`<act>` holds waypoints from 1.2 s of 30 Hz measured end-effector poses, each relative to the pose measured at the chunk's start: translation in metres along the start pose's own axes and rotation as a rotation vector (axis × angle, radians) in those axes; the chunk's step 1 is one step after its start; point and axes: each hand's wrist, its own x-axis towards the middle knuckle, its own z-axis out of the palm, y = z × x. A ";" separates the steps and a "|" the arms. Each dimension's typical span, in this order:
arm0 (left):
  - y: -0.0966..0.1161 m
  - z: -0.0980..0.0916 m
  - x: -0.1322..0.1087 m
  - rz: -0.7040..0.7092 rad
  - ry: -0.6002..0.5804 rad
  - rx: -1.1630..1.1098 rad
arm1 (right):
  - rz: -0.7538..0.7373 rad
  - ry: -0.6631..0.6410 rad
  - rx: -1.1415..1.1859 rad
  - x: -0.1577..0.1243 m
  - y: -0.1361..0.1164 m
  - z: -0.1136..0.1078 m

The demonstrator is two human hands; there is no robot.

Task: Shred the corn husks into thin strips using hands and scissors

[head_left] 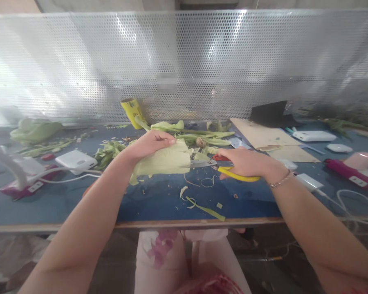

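My left hand (156, 143) grips the upper edge of a pale yellow-green sheet (162, 160), thumb on top; whether it is paper or cloth I cannot tell. In my right hand (243, 161) is a pair of scissors (236, 174) with yellow and red handles. Their blades (202, 163) point left and meet the sheet's right edge. Behind both hands lie green leafy stalks (208, 136), with crumpled pale scraps beside the blades. A thin green strip (210, 211) and small trimmings lie on the blue tabletop (159, 204) nearer me.
A yellow can (131, 113) leans at the back before a perforated metal screen (110, 69). White charger box (76, 161), cables and a magenta power strip (27, 187) sit left. Brown cardboard (263, 136), a white power bank (314, 136) and another magenta strip (349, 173) lie right.
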 end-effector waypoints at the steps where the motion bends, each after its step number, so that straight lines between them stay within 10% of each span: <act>1: 0.000 0.000 0.000 -0.017 -0.023 0.010 | 0.009 0.006 -0.005 0.000 0.000 0.000; 36: -0.002 0.004 0.002 -0.048 -0.078 -0.017 | -0.079 0.014 0.050 0.002 -0.012 -0.008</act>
